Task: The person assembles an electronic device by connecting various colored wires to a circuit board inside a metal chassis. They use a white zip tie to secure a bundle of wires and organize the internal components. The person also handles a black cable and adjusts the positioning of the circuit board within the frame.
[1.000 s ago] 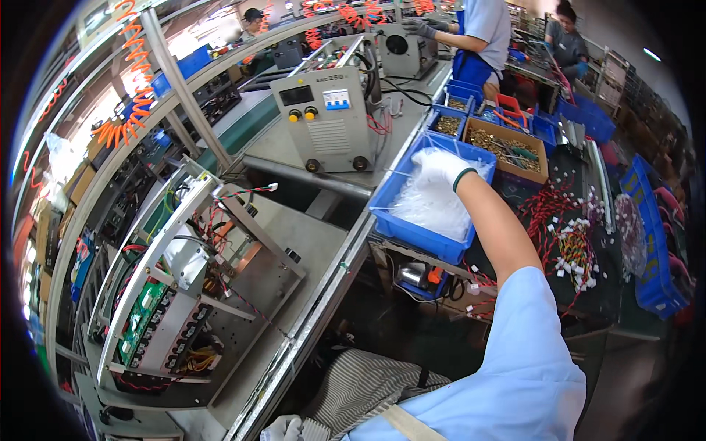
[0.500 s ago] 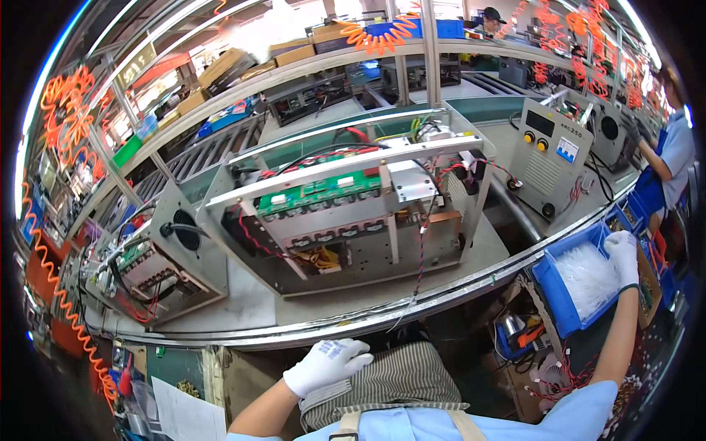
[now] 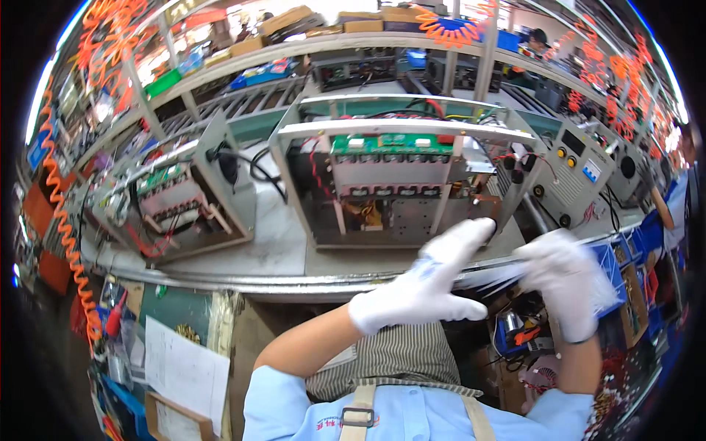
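Observation:
Two gloved hands are raised at the bench's front edge. My left hand (image 3: 426, 283) is open, thumb and fingers spread, before the lower right of an open metal chassis (image 3: 323, 228). That chassis carries a green circuit board (image 3: 393, 145), white-grey heat sinks and wiring. My right hand (image 3: 562, 283), smeared by motion, is closed on thin white cable ties (image 3: 494, 278), whose ends point toward my left hand. How many it holds I cannot tell. Behind the right hand, a blue bin (image 3: 612, 263) of white ties is partly hidden.
Another open chassis (image 3: 184, 213) stands at left; a grey panelled unit (image 3: 577, 165) stands at right. An orange coiled hose (image 3: 62, 213) hangs at far left. Below the bench lie paper sheets (image 3: 184, 364) and a tool bin (image 3: 515, 331). A co-worker's arm (image 3: 662, 206) shows at far right.
My right hand has left the blue bin and come inward with cable ties. My left hand has risen from my lap toward the chassis. The view has turned, shifting the bench scene rightward.

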`<action>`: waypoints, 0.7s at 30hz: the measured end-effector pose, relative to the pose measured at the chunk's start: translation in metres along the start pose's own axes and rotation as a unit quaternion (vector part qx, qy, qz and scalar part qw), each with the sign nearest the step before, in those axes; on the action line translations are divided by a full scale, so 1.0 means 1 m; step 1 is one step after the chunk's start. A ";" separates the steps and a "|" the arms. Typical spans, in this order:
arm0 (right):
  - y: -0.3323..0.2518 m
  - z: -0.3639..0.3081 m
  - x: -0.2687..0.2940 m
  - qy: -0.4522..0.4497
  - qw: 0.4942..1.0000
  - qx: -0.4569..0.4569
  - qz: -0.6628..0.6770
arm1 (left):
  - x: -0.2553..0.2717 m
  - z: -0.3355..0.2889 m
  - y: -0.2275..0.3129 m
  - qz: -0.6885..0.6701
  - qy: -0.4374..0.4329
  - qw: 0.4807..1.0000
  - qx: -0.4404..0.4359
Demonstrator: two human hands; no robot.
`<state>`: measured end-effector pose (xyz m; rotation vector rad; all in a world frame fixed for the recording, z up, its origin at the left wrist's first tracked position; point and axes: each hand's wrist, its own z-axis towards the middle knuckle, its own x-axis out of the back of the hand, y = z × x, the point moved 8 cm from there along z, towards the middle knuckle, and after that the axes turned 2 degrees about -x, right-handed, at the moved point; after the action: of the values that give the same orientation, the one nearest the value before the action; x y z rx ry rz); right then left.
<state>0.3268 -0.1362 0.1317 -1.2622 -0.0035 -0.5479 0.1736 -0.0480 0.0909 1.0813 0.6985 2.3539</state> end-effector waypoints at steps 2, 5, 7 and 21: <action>0.012 -0.007 -0.064 -0.085 0.977 0.153 -0.118 | -0.047 -0.006 -0.029 -0.315 -0.055 0.946 0.055; 0.039 -0.004 -0.092 -0.096 0.986 0.115 -0.073 | -0.049 -0.062 -0.050 -0.394 -0.138 0.851 0.317; 0.043 -0.010 -0.110 -0.159 0.970 0.156 -0.094 | -0.064 -0.099 -0.062 -0.442 -0.117 0.828 0.324; 0.043 0.035 -0.075 -0.052 0.990 0.075 0.105 | 0.045 -0.079 -0.067 -0.207 0.210 0.931 0.217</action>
<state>0.2887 -0.0668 0.0820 -1.1271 0.0009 -0.2952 0.0975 0.0098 0.0303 0.4967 1.4975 2.1128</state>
